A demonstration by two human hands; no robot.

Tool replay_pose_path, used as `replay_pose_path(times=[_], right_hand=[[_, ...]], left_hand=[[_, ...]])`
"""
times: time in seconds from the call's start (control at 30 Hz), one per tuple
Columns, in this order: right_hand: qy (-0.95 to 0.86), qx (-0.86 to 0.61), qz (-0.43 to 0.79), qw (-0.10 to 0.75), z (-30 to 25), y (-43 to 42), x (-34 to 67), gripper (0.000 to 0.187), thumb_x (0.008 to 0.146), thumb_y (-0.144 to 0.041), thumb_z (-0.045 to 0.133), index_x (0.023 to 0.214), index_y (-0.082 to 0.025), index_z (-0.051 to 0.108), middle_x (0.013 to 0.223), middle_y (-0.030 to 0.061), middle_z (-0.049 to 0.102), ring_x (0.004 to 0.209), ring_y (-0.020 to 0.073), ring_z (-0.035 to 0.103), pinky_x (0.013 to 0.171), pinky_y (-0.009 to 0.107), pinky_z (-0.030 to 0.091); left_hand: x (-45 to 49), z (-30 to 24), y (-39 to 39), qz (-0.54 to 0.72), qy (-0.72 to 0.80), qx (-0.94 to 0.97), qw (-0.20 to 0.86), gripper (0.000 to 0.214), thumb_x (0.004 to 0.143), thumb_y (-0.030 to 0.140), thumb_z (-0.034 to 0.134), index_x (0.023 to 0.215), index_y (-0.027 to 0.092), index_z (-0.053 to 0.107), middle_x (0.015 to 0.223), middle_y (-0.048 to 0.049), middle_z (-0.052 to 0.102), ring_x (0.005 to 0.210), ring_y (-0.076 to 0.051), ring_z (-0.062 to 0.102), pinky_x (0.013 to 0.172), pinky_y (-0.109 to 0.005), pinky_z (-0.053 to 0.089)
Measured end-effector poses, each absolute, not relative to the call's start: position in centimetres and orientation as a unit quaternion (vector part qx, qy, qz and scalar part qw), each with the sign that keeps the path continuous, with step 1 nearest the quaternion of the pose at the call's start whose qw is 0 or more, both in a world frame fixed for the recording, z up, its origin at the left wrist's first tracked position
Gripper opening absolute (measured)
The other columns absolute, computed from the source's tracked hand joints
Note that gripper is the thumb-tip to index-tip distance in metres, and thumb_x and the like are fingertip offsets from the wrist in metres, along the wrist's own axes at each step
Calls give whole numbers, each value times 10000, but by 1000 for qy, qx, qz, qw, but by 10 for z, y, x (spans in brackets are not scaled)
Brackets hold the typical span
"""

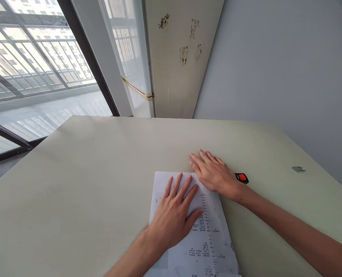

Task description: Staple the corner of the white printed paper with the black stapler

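Note:
A printed sheet of paper point(199, 250) lies on the pale table point(101, 173), its lower part cut off by the bottom of the view. Flat on the paper, with fingers spread, rests my left hand point(175, 215). My right hand point(209, 171) lies open across the sheet's upper right corner, its fingertips reaching past the top edge onto the table. Partly hidden behind my right wrist is a small black object with an orange-red patch point(241, 177); I cannot make out its kind.
A small grey scrap point(298, 169) lies near the table's right edge. Beyond the table stand a pale cabinet point(173, 77) with brown marks, a light handle point(137, 89) and a grey wall point(274, 65). Glass with a dark frame point(87, 54) is at the left.

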State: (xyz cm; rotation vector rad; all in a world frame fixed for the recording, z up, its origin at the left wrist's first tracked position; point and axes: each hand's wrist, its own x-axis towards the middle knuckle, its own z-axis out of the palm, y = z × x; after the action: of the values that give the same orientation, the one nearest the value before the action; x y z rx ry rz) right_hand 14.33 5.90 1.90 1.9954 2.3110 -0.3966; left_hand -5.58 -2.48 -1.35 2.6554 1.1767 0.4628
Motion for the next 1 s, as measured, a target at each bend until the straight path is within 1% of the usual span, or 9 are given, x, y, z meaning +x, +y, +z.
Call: replay_pose_path(times=[0.17, 0.23, 0.43, 0.6, 0.7, 0.77, 0.83, 0.93, 1.0], right_hand=[[732, 646, -218, -18, 32, 57, 153, 677, 1095, -577, 136, 1649, -267, 370, 1720, 30, 337, 1598, 257, 278, 1290, 481, 260], [732, 634, -244, -60, 37, 54, 156, 684, 1092, -588, 144, 1632, -256, 401, 1706, 11, 368, 1588, 236, 307, 1292, 451, 275], [721, 586, -294, -222, 46, 36, 165, 600, 1096, -569, 240, 1491, -250, 561, 1583, 29, 561, 1497, 238, 467, 1241, 398, 381], [742, 560, -217, -298, 55, -3, 169, 403, 1077, -480, 384, 1319, -284, 639, 1435, 48, 667, 1328, 280, 611, 1058, 422, 543], [753, 545, -197, -311, 61, -36, 170, 313, 1073, -418, 405, 1194, -295, 666, 1306, 61, 718, 1231, 275, 654, 980, 408, 571], [752, 548, -232, -284, 63, -57, 170, 297, 1071, -412, 405, 1113, -301, 677, 1172, 61, 753, 1070, 264, 705, 827, 380, 594], [727, 565, -301, -247, 61, -74, 171, 298, 1060, -445, 423, 1058, -300, 684, 1031, 51, 769, 882, 245, 716, 657, 349, 567], [653, 594, -414, -223, 53, -92, 169, 314, 1032, -505, 477, 1144, -286, 672, 852, 28, 763, 786, 230, 704, 663, 348, 561], [586, 600, -490, -238, 46, -99, 167, 380, 1007, -545, 509, 1232, -268, 640, 812, 22, 761, 774, 230, 708, 708, 369, 574]], left_hand=[[-58, -14, -24, 165, 391, 900, 99, 568, 1083, 495, 449, 1585, 234, 399, 1706, -76, 338, 1612, -321, 154, 1289, -602, 287], [-60, -15, -26, 170, 389, 900, 95, 562, 1082, 487, 456, 1586, 246, 398, 1697, -77, 359, 1611, -311, 164, 1288, -596, 294], [-76, -13, -43, 172, 399, 897, 77, 583, 1077, 483, 476, 1609, 275, 361, 1715, -61, 317, 1610, -303, 172, 1288, -589, 301], [-91, -9, -62, 165, 420, 890, 60, 613, 1080, 471, 478, 1641, 300, 301, 1725, -46, 285, 1606, -308, 194, 1278, -585, 324], [-98, -8, -72, 154, 433, 887, 48, 635, 1078, 467, 485, 1654, 304, 273, 1728, -42, 275, 1605, -308, 210, 1273, -587, 332], [-102, -8, -78, 145, 439, 886, 38, 650, 1074, 468, 496, 1658, 302, 264, 1729, -34, 274, 1603, -310, 219, 1268, -589, 341], [-105, -6, -84, 137, 440, 887, 29, 662, 1072, 466, 501, 1662, 298, 253, 1728, -30, 276, 1600, -312, 231, 1263, -585, 352], [-108, -4, -90, 137, 431, 891, 24, 682, 1067, 465, 509, 1670, 290, 240, 1722, -35, 291, 1594, -318, 251, 1253, -571, 374], [-110, -2, -93, 138, 424, 895, 25, 696, 1063, 469, 515, 1673, 288, 233, 1716, -38, 305, 1589, -322, 266, 1249, -568, 382]])
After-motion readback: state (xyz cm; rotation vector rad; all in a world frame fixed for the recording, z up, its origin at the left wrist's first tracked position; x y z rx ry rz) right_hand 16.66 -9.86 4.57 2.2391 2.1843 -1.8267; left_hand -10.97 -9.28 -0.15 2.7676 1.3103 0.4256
